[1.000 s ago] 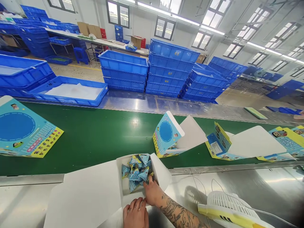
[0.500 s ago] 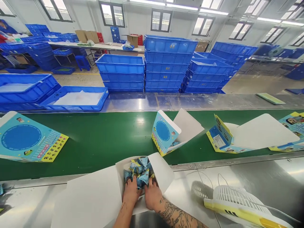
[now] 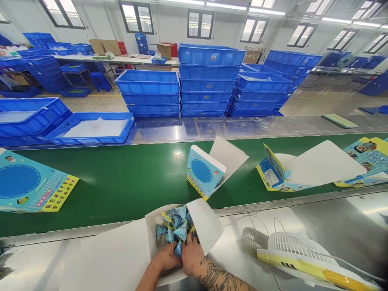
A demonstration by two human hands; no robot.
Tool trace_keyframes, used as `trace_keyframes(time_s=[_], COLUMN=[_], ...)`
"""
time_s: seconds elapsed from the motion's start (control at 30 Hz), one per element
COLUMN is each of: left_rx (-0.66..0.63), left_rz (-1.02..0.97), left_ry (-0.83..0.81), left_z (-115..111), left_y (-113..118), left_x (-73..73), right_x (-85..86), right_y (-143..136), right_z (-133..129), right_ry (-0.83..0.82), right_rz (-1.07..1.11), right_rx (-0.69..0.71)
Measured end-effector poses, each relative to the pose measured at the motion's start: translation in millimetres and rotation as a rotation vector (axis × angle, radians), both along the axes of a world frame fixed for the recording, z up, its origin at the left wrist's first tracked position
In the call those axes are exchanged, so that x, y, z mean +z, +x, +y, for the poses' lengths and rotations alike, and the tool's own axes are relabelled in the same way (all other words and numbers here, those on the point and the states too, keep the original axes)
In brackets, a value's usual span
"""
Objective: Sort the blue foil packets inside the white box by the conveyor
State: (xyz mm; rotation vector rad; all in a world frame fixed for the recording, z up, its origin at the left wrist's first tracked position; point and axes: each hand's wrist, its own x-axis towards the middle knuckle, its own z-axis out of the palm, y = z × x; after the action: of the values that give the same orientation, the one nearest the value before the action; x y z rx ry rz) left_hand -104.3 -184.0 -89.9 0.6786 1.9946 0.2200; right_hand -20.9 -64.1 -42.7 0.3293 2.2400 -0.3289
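An open white cardboard box (image 3: pixel 206 226) lies on the steel ledge in front of me, filled with several small blue triangular packets (image 3: pixel 176 226). My left hand (image 3: pixel 165 258) and my right hand (image 3: pixel 190 258) are side by side inside the box, pressed against the near packets, fingers curled into the pile. The box's large white lid flap (image 3: pixel 118 258) spreads out to the left. Whether either hand actually grips a packet is hidden by the pile.
A green conveyor belt (image 3: pixel 127 182) carries other open printed boxes: one in the middle (image 3: pixel 206 171), one to the right (image 3: pixel 275 173), a flat one at left (image 3: pixel 27 188). A white and yellow fan (image 3: pixel 300 254) lies at right. Blue crates (image 3: pixel 209 76) are stacked beyond.
My left hand came up from the box's near edge into the packets beside my right hand. Both hands then drew slightly back toward me. The boxes on the belt shifted left.
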Motion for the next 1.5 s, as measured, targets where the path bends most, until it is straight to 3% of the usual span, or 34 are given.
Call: trace_keyframes(time_s=[0.13,0.27,0.43,0.57,0.7,0.77,0.97,1.07,1.17,1.23,1.3,1.37,1.5], left_rx=[-0.057,-0.217,-0.396,-0.397,-0.335,-0.276,-0.226,-0.216,-0.183,-0.053,0.127,0.223,0.177], left_rz=[-0.102,-0.128,-0.001,0.092,0.068,0.146,0.227,0.214,0.246,0.266,0.199,0.114,0.089], left_ry=[-0.1,-0.329,-0.553,-0.456,-0.338,-0.296,-0.32,-0.288,-0.188,-0.011,0.151,0.2,0.147], left_z=[-5,-5,-3,-21,-33,-31,-29,-33,-31,-25,-18,-12,-10], left_y=[8,7,20,22,4,-2,14,15,8,4,5,10,20], left_x=[-0.2,6.8,15.6,34.3,59.2,63.7,45.6,46.1,53.5,52.9,44.3,31.1,11.8], right_x=[-0.6,-0.7,-0.1,5.1,9.4,9.9,6.1,3.7,4.4,6.9,9.9,11.6,6.8], right_y=[8,17,23,25,25,25,28,31,31,31,31,32,40], right_z=[-3,-10,-25,-33,-37,-38,-37,-36,-37,-38,-37,-35,-30], right_ry=[-0.005,-0.019,-0.015,-0.023,-0.034,-0.032,-0.029,-0.029,-0.044,-0.056,-0.077,-0.105,-0.167], right_rz=[0.001,0.002,-0.024,-0.002,-0.001,0.004,0.019,0.028,0.03,0.026,0.02,0.008,0.007], right_rx=[0.006,0.041,0.014,-0.017,-0.046,-0.053,-0.042,-0.055,-0.067,-0.069,-0.052,-0.027,0.009])
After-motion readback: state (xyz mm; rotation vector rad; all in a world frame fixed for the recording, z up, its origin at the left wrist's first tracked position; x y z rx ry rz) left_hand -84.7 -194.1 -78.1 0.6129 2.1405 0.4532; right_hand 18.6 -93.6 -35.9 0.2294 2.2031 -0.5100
